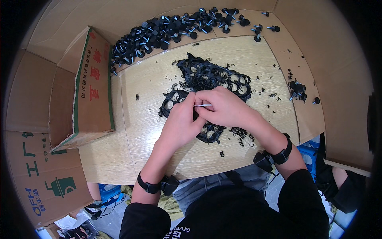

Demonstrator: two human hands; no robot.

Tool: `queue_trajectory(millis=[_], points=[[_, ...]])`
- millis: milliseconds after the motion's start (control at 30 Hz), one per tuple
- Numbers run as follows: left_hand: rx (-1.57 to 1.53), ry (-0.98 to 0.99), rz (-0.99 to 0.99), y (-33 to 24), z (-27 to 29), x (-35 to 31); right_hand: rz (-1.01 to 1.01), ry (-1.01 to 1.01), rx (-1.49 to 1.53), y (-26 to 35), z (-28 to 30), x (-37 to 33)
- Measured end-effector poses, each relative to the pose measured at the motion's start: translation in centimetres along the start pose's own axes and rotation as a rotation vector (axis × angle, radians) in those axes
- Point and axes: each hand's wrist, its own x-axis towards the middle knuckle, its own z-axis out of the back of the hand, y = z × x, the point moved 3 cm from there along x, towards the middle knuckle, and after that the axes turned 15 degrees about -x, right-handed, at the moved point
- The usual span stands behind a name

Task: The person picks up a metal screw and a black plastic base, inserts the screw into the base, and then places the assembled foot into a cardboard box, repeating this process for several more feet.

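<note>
My left hand (181, 123) and my right hand (221, 105) meet over the middle of the table. Pinched in the right fingers is a thin, pale, stick-like tool (203, 105); its exact kind is unclear. The left thumb and fingers are closed too, pressed close to the right fingertips, and whatever they grip is hidden. Under and around both hands lie black sheets with round holes (195, 77), crumpled and overlapping. One holed piece (172, 99) shows left of my hands, another (211, 133) below them. Small black springs (240, 133) gather beside the right wrist.
A long heap of black-headed knobs with metal bolts (159, 34) lines the far side. A smaller knob cluster (297, 91) lies at the right. Tiny black rings and scraps are scattered about. A cardboard box (93, 87) stands at left; cardboard walls (338, 59) surround the wooden table (139, 127).
</note>
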Motion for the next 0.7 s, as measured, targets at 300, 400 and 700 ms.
queue_trajectory(millis=[300, 400, 700], points=[[-0.002, 0.003, -0.013, 0.03, -0.01, 0.01, 0.011, -0.012, 0.006, -0.21, -0.27, 0.02], [0.014, 0.007, -0.011, 0.05, -0.07, 0.00, 0.010, -0.011, 0.003, -0.13, -0.16, 0.02], [0.028, 0.014, 0.018, -0.08, -0.08, -0.07, 0.010, -0.010, 0.006, -0.11, -0.25, -0.01]])
